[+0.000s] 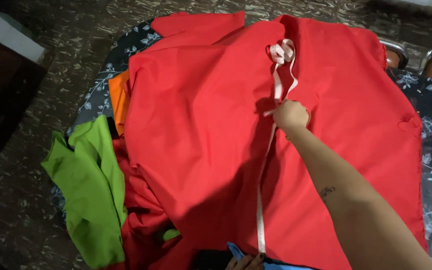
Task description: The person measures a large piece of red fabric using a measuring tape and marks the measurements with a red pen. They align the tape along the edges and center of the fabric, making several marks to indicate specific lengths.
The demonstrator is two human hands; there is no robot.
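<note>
I have the white measuring tape stretched straight down the red cloth, my right hand pinching its upper part and my left hand pinning its lower end, the spare tape still coiled above.

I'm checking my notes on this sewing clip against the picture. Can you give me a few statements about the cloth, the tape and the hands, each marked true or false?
1. The right hand presses a white measuring tape onto the red fabric. True.
2. The tape lies straight from end to end. False: its far end is looped beyond the right hand.
3. Green cloth lies on the red fabric's left side. True.
4. The left hand is raised high above the table. False: it rests at the tape's near end, at the picture's bottom edge.
</note>
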